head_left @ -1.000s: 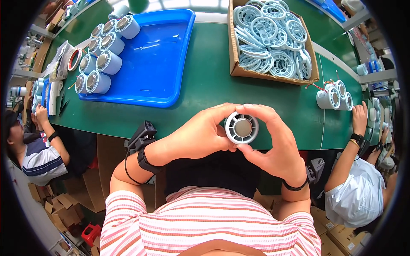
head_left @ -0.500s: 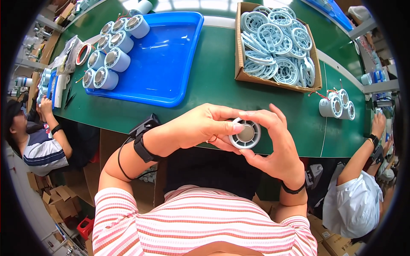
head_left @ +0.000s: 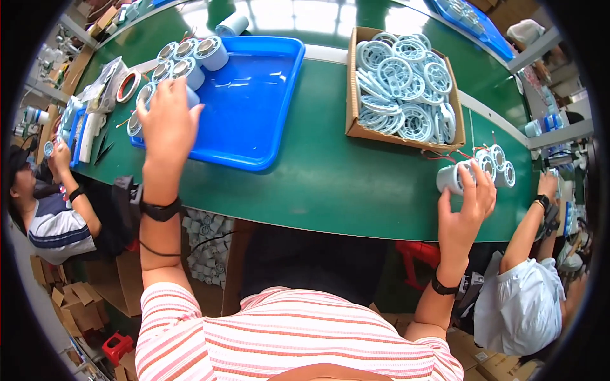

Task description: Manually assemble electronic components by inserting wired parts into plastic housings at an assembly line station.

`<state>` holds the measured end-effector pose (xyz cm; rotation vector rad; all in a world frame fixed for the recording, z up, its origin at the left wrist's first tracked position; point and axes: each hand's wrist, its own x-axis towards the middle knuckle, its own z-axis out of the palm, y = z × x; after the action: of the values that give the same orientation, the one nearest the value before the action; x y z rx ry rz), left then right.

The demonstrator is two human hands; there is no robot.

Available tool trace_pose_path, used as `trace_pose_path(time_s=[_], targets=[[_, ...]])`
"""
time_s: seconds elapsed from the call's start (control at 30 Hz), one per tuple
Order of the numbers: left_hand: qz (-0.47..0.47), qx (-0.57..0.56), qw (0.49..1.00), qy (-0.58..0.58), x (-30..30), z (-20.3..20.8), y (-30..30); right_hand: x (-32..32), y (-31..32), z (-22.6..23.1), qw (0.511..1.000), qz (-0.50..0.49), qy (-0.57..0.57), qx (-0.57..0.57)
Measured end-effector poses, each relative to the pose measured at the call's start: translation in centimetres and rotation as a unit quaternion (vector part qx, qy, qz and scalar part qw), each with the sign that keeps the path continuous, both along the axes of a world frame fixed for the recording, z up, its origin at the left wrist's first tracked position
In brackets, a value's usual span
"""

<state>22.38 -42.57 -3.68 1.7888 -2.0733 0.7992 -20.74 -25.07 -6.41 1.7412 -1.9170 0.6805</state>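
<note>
My left hand [head_left: 170,120] reaches over the white cylindrical housings [head_left: 211,52] at the left of the blue tray [head_left: 270,127]. Its fingers stretch forward and the thumb stands apart, beside one housing [head_left: 192,97] that the hand partly covers. Whether the fingers press on it cannot be made out. At the right of the table, my right hand [head_left: 469,203] has thumb and fingers around a white cylindrical housing [head_left: 448,179] lying on its side. This one touches or nearly touches a small group of similar housings [head_left: 497,157] with round metal centres and reddish wires.
A cardboard box [head_left: 381,136] full of pale blue plastic rings stands at the back. A white housing [head_left: 232,24] lies behind the tray. Left of it are a round reel [head_left: 128,86] and dark tweezers [head_left: 103,152]. Co-workers sit on both sides; a red stool [head_left: 416,257] is below the table.
Both hands were together at the table's front edge, holding a housing with a ring. They have parted: the left went to the tray, the right with a housing to the group at right.
</note>
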Motion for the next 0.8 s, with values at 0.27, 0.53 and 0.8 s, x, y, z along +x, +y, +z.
trace_pose_path(time_s=[0.27, 0.53, 0.8], targets=[[-0.089, 0.176, 0.974, 0.109, 1.1, 1.1, 1.1, 1.6, -8.8, 5.0, 0.983, 0.182, 0.008, -0.013], [-0.188, 0.198, 0.944, 0.186, -4.4, 1.5, 2.2, 0.7, -13.4, 5.3, 0.969, 0.229, 0.097, -0.017], [-0.259, 0.265, 0.867, 0.333, -5.5, 0.1, 1.4, 1.8, -4.7, 7.1, 0.885, 0.303, -0.328, 0.13]])
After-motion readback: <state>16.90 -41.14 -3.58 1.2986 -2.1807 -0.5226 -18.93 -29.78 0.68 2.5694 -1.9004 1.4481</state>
